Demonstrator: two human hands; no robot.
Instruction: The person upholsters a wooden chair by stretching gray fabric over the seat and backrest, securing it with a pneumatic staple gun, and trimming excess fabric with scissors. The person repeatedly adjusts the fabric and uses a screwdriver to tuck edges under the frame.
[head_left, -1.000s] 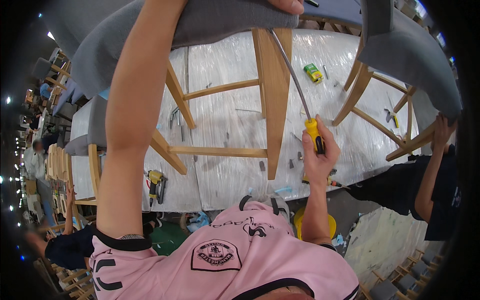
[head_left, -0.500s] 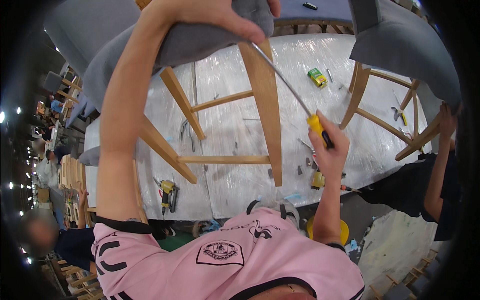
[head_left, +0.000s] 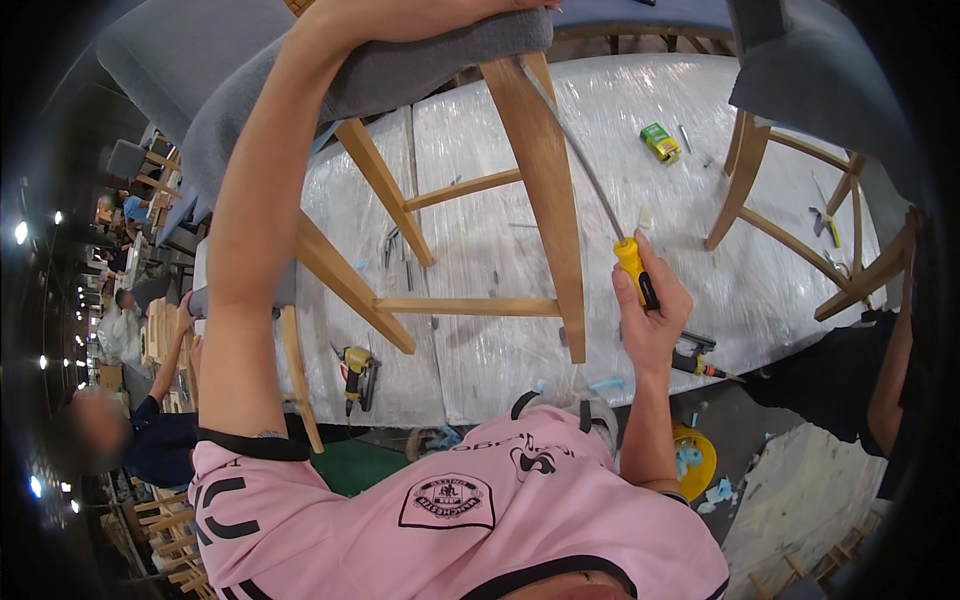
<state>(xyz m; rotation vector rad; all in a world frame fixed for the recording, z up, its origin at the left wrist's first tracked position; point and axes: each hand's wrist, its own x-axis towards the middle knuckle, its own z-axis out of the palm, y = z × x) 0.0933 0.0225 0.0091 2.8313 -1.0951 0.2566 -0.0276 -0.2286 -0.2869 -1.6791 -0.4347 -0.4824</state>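
Note:
A grey upholstered chair (head_left: pixel 440 70) with wooden legs is tipped in front of me, its legs over the wrapped tabletop. My left hand (head_left: pixel 430 14) grips the chair at the seat's far edge, with most fingers cut off by the top of the picture. Closed around a yellow-and-black handle, my right hand (head_left: pixel 655 312) holds a screwdriver (head_left: pixel 590 165). Its long metal shaft slants up to the top of the nearest wooden leg (head_left: pixel 540 190), just under the seat. Whether the tip touches a screw is hidden.
Plastic film covers the table (head_left: pixel 480 360). On it lie a staple gun (head_left: pixel 355 375), another air tool (head_left: pixel 695 358) and a green-yellow box (head_left: pixel 660 143). A second grey chair (head_left: pixel 820 100) stands right, beside a co-worker's arm (head_left: pixel 893 330). A yellow bucket (head_left: pixel 708 465) is below the table.
My left thumb has drawn back from beside the screwdriver shaft, up onto the seat. My right hand keeps the screwdriver at the leg's top. The whole view has shifted slightly.

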